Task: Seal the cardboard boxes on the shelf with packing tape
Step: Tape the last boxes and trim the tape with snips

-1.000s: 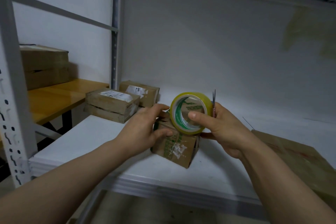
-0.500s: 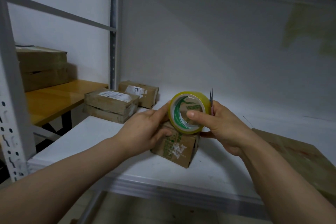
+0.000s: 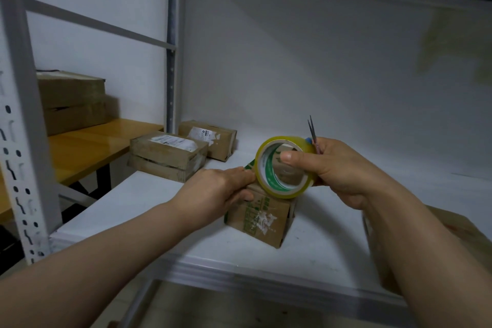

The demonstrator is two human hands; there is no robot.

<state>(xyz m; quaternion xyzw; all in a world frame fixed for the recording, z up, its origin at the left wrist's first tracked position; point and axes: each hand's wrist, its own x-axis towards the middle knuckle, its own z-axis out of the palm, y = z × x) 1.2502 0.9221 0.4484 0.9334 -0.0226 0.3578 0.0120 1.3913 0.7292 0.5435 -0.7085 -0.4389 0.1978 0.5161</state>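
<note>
Tape roll point(image 3: 286, 192) stands on edge just above the small box point(image 3: 262, 221), and your right grip point(image 3: 338, 168) is clenched round it, thumb across the open core, fingers behind. Scissors point(image 3: 312, 129) ride in that same grip, blades poking up past the roll. Your left grip point(image 3: 215, 189) grasps the small box's top, fingers curled over its near face, fingertips touching the roll's rim. That box sits near the front edge of the white shelf point(image 3: 149, 208). Whether a tape end is free, I can't tell. The scissor handles are hidden in your palm, and the big carton point(image 3: 458, 226) on the right is cut off.
</note>
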